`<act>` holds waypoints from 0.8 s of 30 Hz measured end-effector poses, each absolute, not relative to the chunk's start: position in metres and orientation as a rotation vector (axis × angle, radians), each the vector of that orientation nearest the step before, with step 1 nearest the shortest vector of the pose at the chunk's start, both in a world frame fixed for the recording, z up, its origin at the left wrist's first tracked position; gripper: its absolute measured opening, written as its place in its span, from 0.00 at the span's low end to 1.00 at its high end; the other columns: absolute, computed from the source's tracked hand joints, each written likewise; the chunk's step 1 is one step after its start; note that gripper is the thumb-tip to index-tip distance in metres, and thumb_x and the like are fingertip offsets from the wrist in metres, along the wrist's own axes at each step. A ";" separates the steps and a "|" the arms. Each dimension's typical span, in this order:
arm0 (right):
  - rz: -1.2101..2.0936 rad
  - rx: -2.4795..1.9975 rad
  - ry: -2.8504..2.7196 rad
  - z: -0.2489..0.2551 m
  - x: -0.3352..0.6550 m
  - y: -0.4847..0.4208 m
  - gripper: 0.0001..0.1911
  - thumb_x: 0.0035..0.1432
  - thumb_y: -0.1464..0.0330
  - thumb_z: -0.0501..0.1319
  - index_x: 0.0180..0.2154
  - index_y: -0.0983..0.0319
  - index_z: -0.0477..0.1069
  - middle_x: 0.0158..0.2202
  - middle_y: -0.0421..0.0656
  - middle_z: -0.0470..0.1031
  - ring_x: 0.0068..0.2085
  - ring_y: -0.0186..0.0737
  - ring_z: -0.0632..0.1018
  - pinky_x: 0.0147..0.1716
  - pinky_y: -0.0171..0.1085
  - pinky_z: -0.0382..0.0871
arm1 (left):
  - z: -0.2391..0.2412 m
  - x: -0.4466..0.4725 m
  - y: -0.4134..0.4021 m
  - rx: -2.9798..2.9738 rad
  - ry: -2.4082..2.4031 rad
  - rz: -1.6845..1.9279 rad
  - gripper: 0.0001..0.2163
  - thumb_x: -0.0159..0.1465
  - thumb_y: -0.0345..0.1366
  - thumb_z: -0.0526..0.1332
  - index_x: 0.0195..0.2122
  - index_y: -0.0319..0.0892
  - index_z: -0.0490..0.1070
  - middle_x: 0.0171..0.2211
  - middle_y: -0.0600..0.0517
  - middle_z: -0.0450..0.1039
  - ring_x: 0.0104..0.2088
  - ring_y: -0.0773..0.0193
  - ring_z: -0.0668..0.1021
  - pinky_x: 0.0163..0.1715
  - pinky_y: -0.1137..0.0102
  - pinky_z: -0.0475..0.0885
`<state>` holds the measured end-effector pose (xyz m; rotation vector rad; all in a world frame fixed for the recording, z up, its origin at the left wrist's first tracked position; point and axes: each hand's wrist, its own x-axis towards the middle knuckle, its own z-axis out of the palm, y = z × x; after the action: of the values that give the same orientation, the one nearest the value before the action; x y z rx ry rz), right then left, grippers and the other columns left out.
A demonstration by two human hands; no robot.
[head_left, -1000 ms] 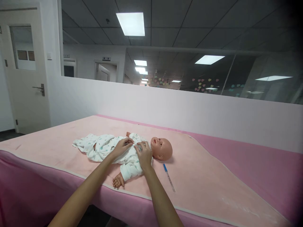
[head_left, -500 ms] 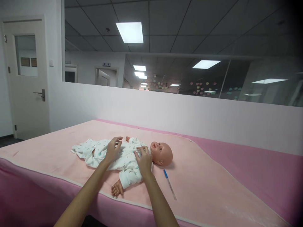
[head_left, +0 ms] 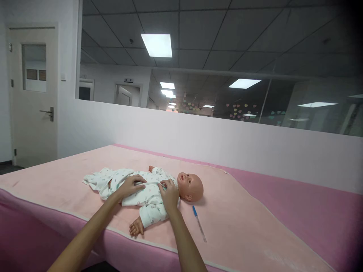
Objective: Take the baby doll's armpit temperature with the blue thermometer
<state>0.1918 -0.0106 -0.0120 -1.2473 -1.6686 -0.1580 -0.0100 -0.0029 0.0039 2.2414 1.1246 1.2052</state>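
Note:
A baby doll (head_left: 190, 187) lies on its back with its head to the right, dressed in a white printed romper (head_left: 151, 198). At the doll's belly, my left hand (head_left: 132, 186) has thumb and fingers closed on the romper's front edge. Higher up, near the chest, my right hand (head_left: 169, 194) pinches the same edge. Between both hands a pale strip of the edge is raised and stretched. My palms hide some of the cloth beneath them. One doll hand (head_left: 137, 227) sticks out of the near sleeve, and the other (head_left: 151, 168) shows at the far side.
A thin stick-like item with a blue cap (head_left: 199, 223) lies right of the doll. Under everything is a pink padded mat (head_left: 241, 226) on a table. A low white wall with glass above (head_left: 198, 132) borders the far side; a door (head_left: 34, 113) stands at left.
Both hands have come down onto the romper and closed on its front edge, which is now stretched between them. The left moved lower and leftward. The view shifted slightly.

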 end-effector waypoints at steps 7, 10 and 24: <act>-0.166 -1.236 -1.674 -0.011 0.193 -0.008 0.10 0.55 0.63 0.55 0.28 0.60 0.72 0.30 0.39 0.70 0.31 0.32 0.71 0.27 0.31 0.56 | 0.002 -0.008 -0.004 2.296 1.144 1.287 0.10 0.57 0.40 0.58 0.34 0.44 0.75 0.36 0.50 0.74 0.38 0.62 0.74 0.39 0.71 0.67; -0.162 -1.227 -1.674 -0.012 0.193 -0.007 0.11 0.55 0.62 0.55 0.28 0.60 0.72 0.29 0.39 0.70 0.31 0.32 0.71 0.27 0.31 0.56 | 0.000 -0.008 -0.001 2.275 1.157 1.312 0.10 0.57 0.40 0.57 0.33 0.43 0.75 0.35 0.51 0.75 0.37 0.63 0.74 0.37 0.71 0.67; -0.179 -1.253 -1.690 -0.010 0.193 -0.010 0.09 0.55 0.65 0.55 0.29 0.60 0.72 0.31 0.40 0.71 0.32 0.32 0.71 0.28 0.30 0.57 | 0.000 -0.009 -0.001 2.353 1.165 1.243 0.11 0.57 0.34 0.54 0.36 0.42 0.75 0.37 0.50 0.73 0.38 0.62 0.73 0.40 0.70 0.66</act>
<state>0.1927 -0.0104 -0.0100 -1.2532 -1.6901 -0.1791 -0.0092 -0.0013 -0.0005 2.3525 1.1652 1.2432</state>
